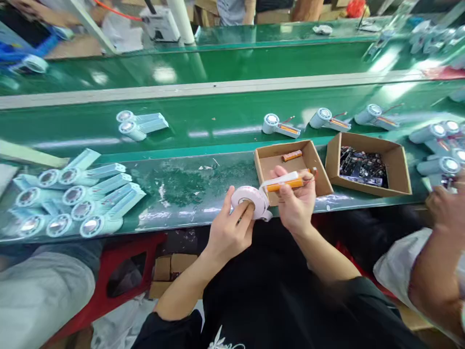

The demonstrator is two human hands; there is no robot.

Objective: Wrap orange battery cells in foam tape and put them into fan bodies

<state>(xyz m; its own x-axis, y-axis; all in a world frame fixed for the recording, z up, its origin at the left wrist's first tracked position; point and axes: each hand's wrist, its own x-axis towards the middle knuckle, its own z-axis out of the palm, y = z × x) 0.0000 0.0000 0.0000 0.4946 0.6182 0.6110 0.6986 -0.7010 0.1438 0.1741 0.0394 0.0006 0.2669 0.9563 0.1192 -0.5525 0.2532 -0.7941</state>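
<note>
My left hand (232, 225) grips a roll of white tape (250, 199), with fingers through its core. A strip of the tape (281, 180) runs from the roll onto an orange cylindrical battery (285, 184). That battery is held in my right hand (298, 201), between thumb and fingers, and thin wires show at its right end. Just beyond my right hand stands a cardboard box (319, 180) with another orange battery (291, 155) lying in it.
A second cardboard box (395, 167) holds small dark parts. Light-blue fan housings (82, 211) are piled at left, and more housings (271, 123) lie on the green conveyor (203, 121). A co-worker's hand (448, 198) is at right. A red stool (98, 300) stands below.
</note>
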